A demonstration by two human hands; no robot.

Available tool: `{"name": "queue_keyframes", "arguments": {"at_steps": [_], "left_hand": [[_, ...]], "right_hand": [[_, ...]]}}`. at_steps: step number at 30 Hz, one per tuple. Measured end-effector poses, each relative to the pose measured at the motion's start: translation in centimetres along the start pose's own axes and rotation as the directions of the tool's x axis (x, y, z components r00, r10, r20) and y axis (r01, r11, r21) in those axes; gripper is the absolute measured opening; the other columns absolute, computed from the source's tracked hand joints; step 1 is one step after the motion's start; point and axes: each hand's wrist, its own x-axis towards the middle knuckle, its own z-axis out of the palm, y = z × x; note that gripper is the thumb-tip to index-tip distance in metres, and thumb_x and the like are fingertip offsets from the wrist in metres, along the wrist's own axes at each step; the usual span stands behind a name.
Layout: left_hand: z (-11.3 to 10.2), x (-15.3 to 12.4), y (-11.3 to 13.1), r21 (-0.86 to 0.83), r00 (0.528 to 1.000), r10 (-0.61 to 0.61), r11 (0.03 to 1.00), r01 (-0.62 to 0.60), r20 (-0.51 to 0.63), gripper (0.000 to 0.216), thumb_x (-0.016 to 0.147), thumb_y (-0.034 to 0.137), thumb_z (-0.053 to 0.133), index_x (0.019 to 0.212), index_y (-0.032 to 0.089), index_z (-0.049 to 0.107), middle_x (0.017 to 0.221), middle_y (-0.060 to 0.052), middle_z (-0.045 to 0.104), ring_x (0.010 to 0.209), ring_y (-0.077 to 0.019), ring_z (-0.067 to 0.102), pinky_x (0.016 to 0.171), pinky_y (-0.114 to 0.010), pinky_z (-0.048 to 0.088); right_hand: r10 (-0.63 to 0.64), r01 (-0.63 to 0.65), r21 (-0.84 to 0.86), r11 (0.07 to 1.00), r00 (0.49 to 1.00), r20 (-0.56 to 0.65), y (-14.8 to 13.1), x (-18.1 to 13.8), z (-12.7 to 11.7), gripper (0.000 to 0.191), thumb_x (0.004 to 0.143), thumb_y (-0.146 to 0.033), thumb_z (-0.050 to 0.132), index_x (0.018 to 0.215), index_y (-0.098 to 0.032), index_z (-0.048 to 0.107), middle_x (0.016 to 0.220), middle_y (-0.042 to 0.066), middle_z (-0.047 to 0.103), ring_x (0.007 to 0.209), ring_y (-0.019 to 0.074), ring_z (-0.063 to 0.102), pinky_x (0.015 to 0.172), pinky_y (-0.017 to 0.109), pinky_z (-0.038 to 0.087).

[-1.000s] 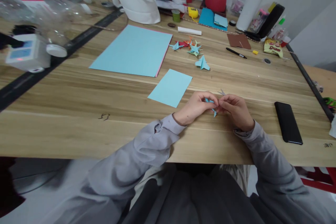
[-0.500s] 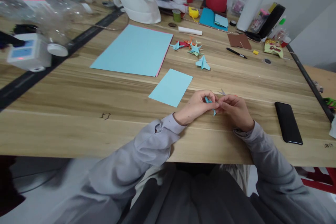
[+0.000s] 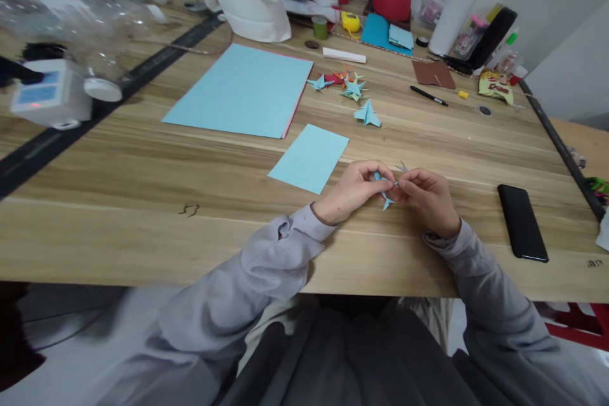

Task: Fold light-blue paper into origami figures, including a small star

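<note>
Between my two hands is a small blue folded paper figure (image 3: 386,201) with a forked lower end. My left hand (image 3: 356,188) pinches its body, fingers closed. The fingertips of my right hand (image 3: 425,195) are pressed together on a small part of the same figure, at its right side. Scissors (image 3: 402,167) lie just beyond my hands, their blades showing and the rest hidden behind my right hand. Left of my hands a light blue paper sheet (image 3: 310,157) rests flat on the table.
A stack of large blue sheets (image 3: 247,89) lies farther left. Several folded paper figures (image 3: 353,87) and a paper plane (image 3: 367,114) sit beyond my hands. At right are a black phone (image 3: 522,222) and a pen (image 3: 429,96). Plastic bottles (image 3: 102,57) crowd the far left.
The figure has turned slightly in my fingers, so more of its forked lower end shows. My hands have shifted a little apart at the fingertips.
</note>
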Motion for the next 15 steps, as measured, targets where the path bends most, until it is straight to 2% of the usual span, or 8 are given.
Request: {"name": "queue_keyframes", "arguments": {"at_steps": [5,7,12,15], "left_hand": [[-0.02,0.13,-0.36,0.070,0.997,0.065,0.996,-0.062,-0.035,0.011,0.064,0.017,0.075,0.073,0.015,0.069,0.075,-0.002,0.069,0.068,-0.0135,0.064,0.059,-0.024,0.050],[-0.03,0.15,-0.27,0.053,0.999,0.044,0.998,-0.043,-0.027,0.011,0.065,0.017,0.075,0.073,0.015,0.069,0.074,-0.002,0.069,0.067,-0.0137,0.065,0.058,-0.024,0.050],[-0.28,0.10,0.21,-0.149,0.998,-0.061,0.987,0.064,0.024,0.016,0.068,0.019,0.079,0.077,0.013,0.068,0.067,-0.002,0.069,0.062,-0.0132,0.065,0.058,-0.023,0.050],[-0.55,0.11,0.30,-0.267,0.990,-0.130,0.953,0.141,0.057,0.017,0.068,0.018,0.081,0.076,0.012,0.067,0.065,-0.003,0.068,0.062,-0.0121,0.065,0.056,-0.021,0.048]], "right_hand": [[-0.022,0.021,-0.017,1.000,1.000,-0.008,-0.23,-0.09,0.15,0.029,0.072,-0.044,0.080,0.072,-0.019,0.068,0.057,-0.001,0.068,0.051,0.0107,0.061,0.052,0.023,0.046],[-0.015,0.015,0.000,1.000,1.000,-0.011,-0.23,-0.09,0.14,0.029,0.071,-0.045,0.080,0.072,-0.019,0.068,0.058,-0.001,0.069,0.051,0.0109,0.061,0.052,0.023,0.046],[0.025,-0.022,0.071,0.997,0.999,-0.034,-0.02,-0.02,-0.09,0.030,0.069,-0.045,0.082,0.073,-0.019,0.067,0.060,-0.001,0.070,0.051,0.0111,0.061,0.051,0.023,0.046],[0.035,-0.035,0.086,0.996,0.999,0.001,0.07,-0.05,-0.25,0.029,0.070,-0.044,0.082,0.074,-0.019,0.068,0.063,0.000,0.071,0.053,0.0110,0.062,0.052,0.023,0.046]]}}
